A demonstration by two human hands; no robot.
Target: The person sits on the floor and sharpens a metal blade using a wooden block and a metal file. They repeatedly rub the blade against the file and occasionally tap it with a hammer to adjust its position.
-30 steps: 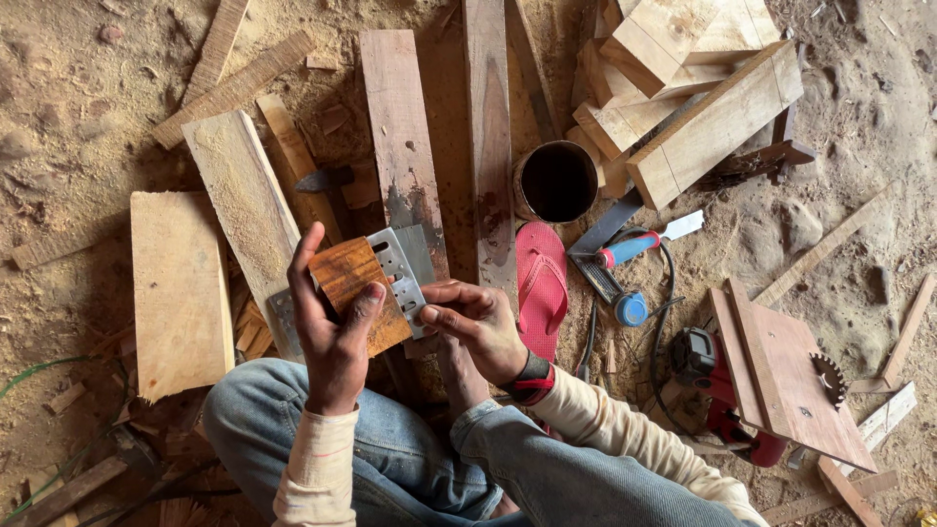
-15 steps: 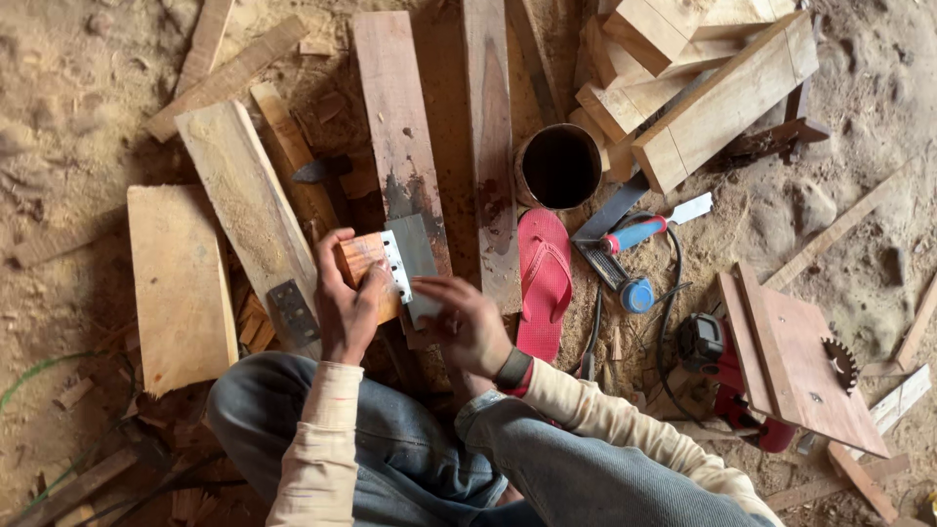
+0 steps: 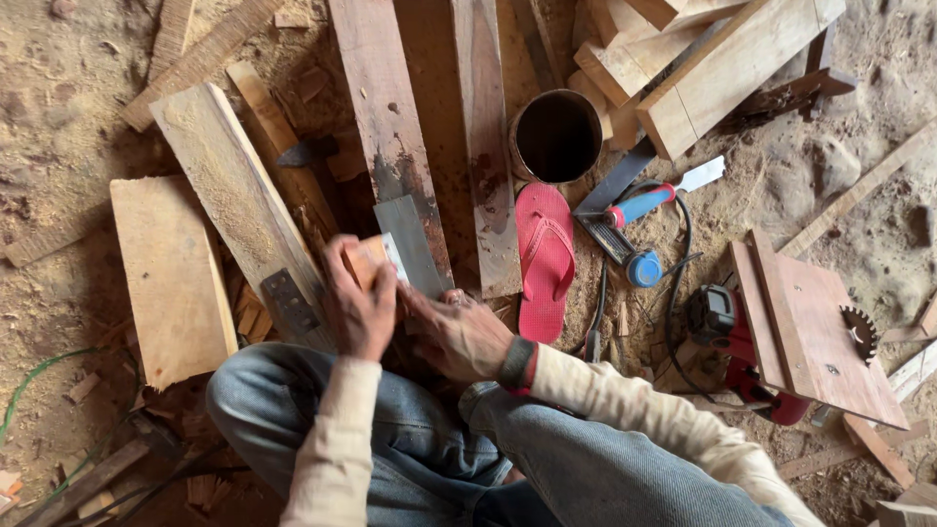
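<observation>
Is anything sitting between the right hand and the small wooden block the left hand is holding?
Nothing visible does. The left hand grips the small wooden block, which carries a metal plate. The right hand lies right beside it, its fingers reaching under the left hand. Whether they touch the block is hidden.

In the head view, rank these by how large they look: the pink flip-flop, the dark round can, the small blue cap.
1. Pink flip-flop, clearly the largest.
2. Dark round can, noticeably smaller in area.
3. Small blue cap, by far the smallest.
</observation>
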